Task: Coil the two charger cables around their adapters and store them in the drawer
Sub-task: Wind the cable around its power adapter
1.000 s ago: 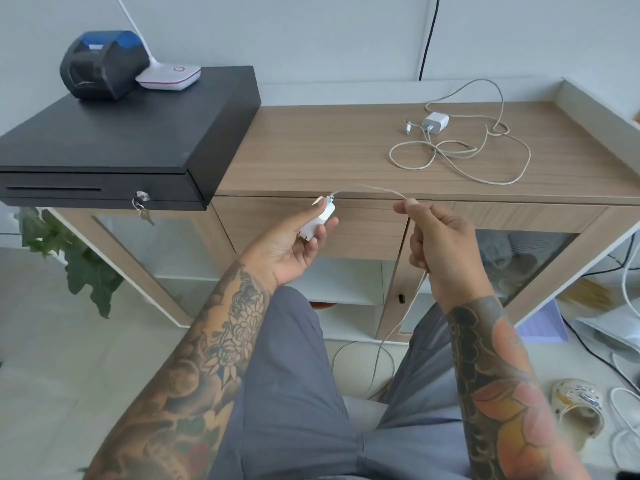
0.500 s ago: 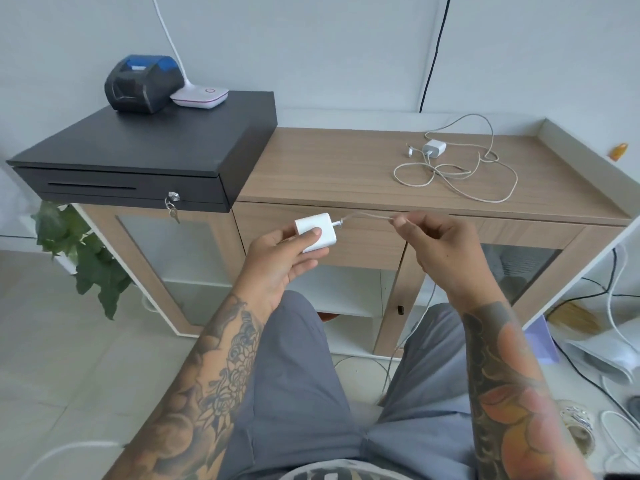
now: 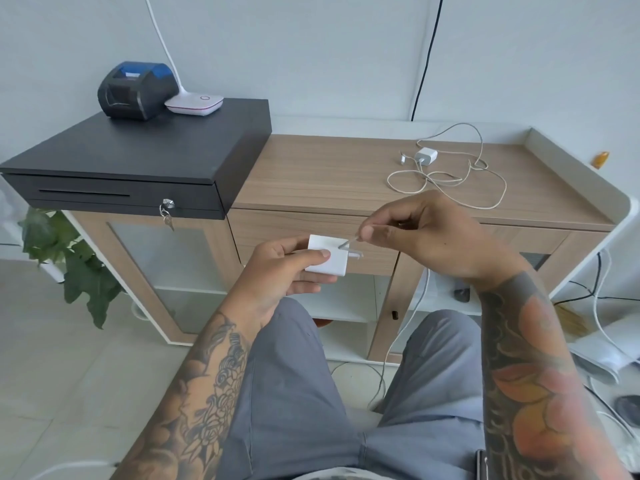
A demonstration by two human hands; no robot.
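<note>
Left hand (image 3: 284, 271) gripping square white plastic adapter (image 3: 327, 255); right hand (image 3: 429, 237) pinching thin white cable (image 3: 348, 242) beside it, apparently crossing adapter's face. Second white charger (image 3: 426, 155) uncoiled on wooden countertop (image 3: 329, 174).

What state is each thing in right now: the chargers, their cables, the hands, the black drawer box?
Left hand: grips the held adapter.
Held adapter: off the counter, cable not yet wound on it.
Right hand: pinches the held cable beside the adapter.
Held cable: hangs loose toward the floor.
Second adapter: lying on the counter.
Second cable: sprawled, uncoiled.
Black drawer box: closed, key in lock.
</note>
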